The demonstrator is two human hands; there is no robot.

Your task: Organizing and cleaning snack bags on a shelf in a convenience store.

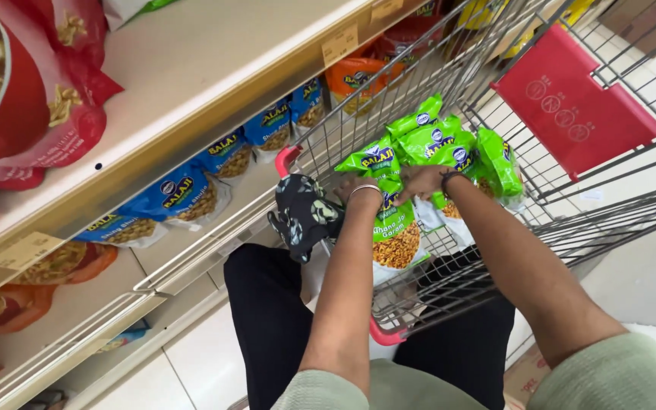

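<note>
Here we see the left hand [358, 190] and right hand [419, 181] closed on green snack packets [419, 144], bunched upright inside the wire trolley [571, 220] so several lift together; blue packets [184, 193] line the shelf [191, 91] beside.

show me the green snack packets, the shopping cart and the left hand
green snack packets [440, 144]: head view, on the front of an upper packet
shopping cart [571, 106]: head view, on its red child-seat flap
left hand [358, 190]: head view, on the back of the hand
</note>
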